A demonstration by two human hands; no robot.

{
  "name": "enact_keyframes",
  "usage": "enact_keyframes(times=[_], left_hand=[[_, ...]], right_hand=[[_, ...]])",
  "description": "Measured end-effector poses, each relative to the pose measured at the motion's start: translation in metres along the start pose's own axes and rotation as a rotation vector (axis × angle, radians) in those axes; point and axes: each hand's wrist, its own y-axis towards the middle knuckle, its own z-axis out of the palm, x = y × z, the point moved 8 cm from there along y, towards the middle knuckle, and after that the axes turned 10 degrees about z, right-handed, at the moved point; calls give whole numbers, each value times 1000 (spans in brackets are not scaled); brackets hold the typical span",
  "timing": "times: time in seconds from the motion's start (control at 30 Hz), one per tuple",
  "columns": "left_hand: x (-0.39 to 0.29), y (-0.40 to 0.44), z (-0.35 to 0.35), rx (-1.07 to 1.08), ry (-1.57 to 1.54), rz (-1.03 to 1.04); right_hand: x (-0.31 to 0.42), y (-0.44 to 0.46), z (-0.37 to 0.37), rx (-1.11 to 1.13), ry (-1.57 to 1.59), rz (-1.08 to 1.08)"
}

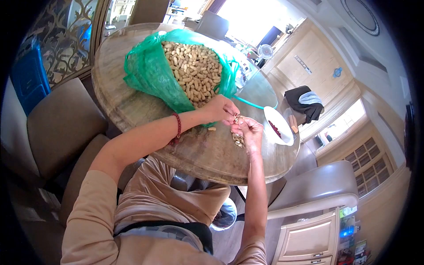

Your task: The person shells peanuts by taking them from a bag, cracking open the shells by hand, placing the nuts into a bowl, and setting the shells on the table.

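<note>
Just below the green bag (152,79), heaped with unshelled peanuts (194,66), left hand (217,109) and right hand (250,133) pinch a cracked shell (237,119), fingers nearly closed; bowl (287,134) right of bag holds some kernels (274,128)

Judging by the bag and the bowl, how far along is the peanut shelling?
Done: red kernels lie in the white bowl, shells on the table. In hand: left hand and right hand pinch a peanut. Remaining: the green bag holds a large heap of unshelled peanuts, so the job looks early.
</note>
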Motion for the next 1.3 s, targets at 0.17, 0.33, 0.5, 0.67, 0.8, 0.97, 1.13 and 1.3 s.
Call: enact_keyframes(times=[0.17,0.33,0.5,0.67,0.8,0.97,1.13,1.3], left_hand=[[1,0,-1,13,22,3],[3,0,1,4,36,-4],[-32,0,17,91,677,448],[-29,2,9,22,503,370],[-13,3,2,-8,244,147],[-12,3,0,-74,133,131],[-17,3,0,-83,226,171],[-13,2,-3,-139,184,137]], right_hand=[[-2,2,3,30,1,21],[-8,-1,5,29,152,185],[-25,3,3,79,411,294],[-30,2,5,114,595,363],[-27,1,6,122,547,347],[-27,1,6,137,522,348],[-28,0,12,142,624,401],[-28,3,11,128,574,349]])
